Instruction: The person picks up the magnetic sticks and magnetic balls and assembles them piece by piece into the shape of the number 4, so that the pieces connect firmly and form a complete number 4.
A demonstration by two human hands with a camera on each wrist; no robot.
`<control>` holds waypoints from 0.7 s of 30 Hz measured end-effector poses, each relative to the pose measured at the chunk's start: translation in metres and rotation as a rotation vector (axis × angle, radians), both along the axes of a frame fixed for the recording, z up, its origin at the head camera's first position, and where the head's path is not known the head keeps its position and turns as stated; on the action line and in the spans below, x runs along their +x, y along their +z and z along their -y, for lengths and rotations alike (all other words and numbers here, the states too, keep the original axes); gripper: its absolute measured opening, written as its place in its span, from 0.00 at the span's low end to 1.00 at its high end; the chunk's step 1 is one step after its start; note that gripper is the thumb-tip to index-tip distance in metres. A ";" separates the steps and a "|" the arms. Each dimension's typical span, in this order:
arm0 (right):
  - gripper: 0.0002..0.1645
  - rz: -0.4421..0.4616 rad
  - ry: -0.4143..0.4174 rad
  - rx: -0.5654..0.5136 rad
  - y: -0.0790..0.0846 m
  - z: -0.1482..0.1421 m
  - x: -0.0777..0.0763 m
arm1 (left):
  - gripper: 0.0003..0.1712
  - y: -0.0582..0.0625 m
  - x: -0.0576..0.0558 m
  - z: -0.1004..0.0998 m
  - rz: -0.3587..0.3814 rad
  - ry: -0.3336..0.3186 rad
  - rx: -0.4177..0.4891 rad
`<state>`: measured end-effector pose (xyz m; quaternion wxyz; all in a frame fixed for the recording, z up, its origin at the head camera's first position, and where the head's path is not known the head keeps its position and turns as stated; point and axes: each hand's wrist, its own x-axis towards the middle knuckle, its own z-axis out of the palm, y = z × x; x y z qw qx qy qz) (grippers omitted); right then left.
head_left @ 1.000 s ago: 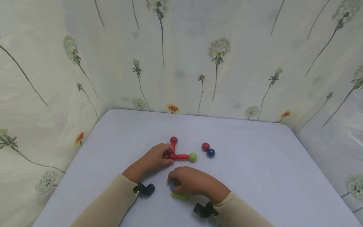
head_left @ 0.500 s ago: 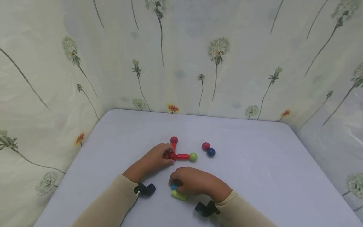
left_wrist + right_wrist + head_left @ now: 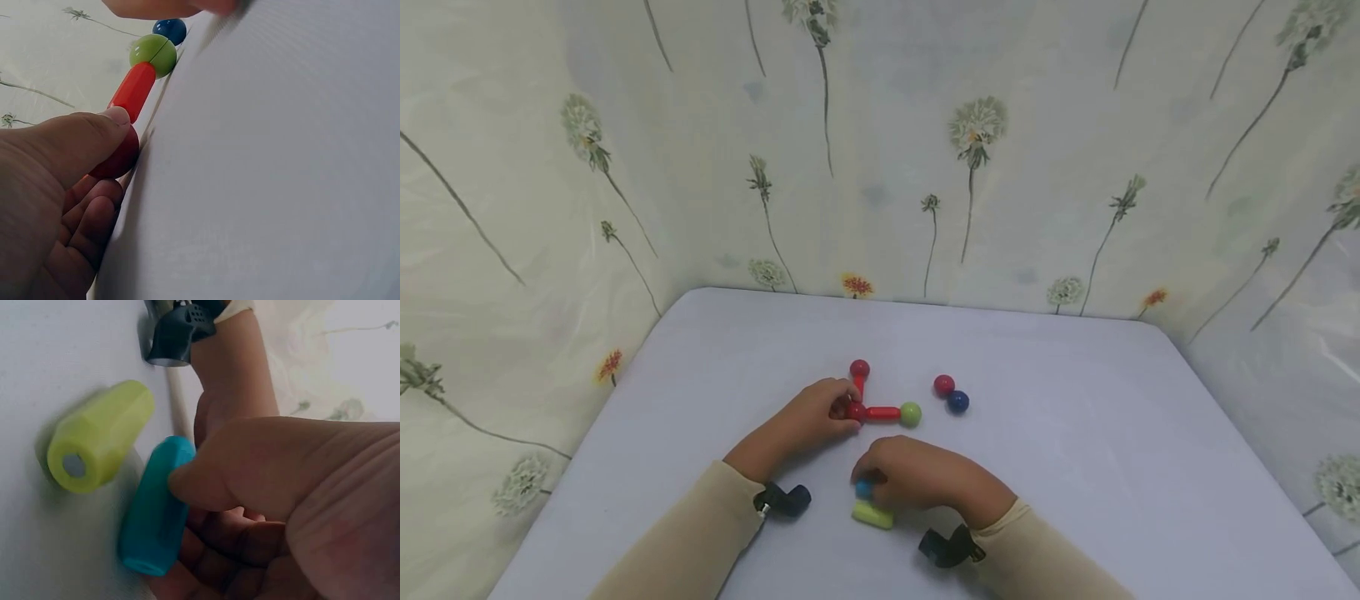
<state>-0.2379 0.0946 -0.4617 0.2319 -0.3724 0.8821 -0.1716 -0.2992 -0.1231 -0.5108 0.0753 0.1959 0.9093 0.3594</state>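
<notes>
My left hand [image 3: 812, 414] grips the red corner ball [image 3: 120, 156] of a joined piece lying on the table. From that ball a red rod [image 3: 882, 413] runs right to a green ball [image 3: 911, 414]. Another red rod [image 3: 859, 386] runs away from me to a far red ball [image 3: 860, 368]. Nearer the front, my right hand [image 3: 917, 475] pinches a blue rod [image 3: 159, 506] between thumb and fingers. Beside it lies a yellow-green rod [image 3: 100, 437] with a grey disc at its end.
A loose red ball [image 3: 943, 385] and a dark blue ball [image 3: 957, 402] sit together right of the joined piece. The white table [image 3: 1075, 467] is backed by a flower-printed cloth [image 3: 880, 150]. Each wrist carries a black camera [image 3: 946, 547].
My right hand has shifted slightly right and away from me, bringing the blue rod off the yellow-green one, which now shows more fully. My left hand and the joined piece have stayed in place.
</notes>
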 end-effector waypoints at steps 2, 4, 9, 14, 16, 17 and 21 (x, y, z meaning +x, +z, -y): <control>0.17 0.012 0.000 -0.011 -0.001 -0.002 -0.003 | 0.20 0.001 0.000 -0.001 0.003 0.006 -0.004; 0.17 0.019 0.005 -0.025 -0.001 -0.004 -0.006 | 0.21 0.001 0.000 -0.001 0.004 0.010 -0.006; 0.15 0.045 -0.005 -0.074 -0.001 -0.011 -0.013 | 0.21 0.001 -0.001 -0.002 0.002 0.012 -0.006; 0.13 0.113 -0.108 -0.175 0.006 -0.021 -0.021 | 0.21 0.001 -0.001 -0.003 -0.014 0.010 -0.015; 0.12 0.132 -0.160 -0.227 0.009 -0.025 -0.025 | 0.21 0.001 0.000 -0.003 -0.020 0.009 -0.019; 0.13 0.130 -0.183 -0.249 0.009 -0.028 -0.027 | 0.20 0.001 0.000 -0.003 -0.021 0.008 -0.019; 0.15 0.119 -0.306 -0.331 0.009 -0.036 -0.034 | 0.20 0.000 0.001 -0.002 -0.019 0.001 -0.011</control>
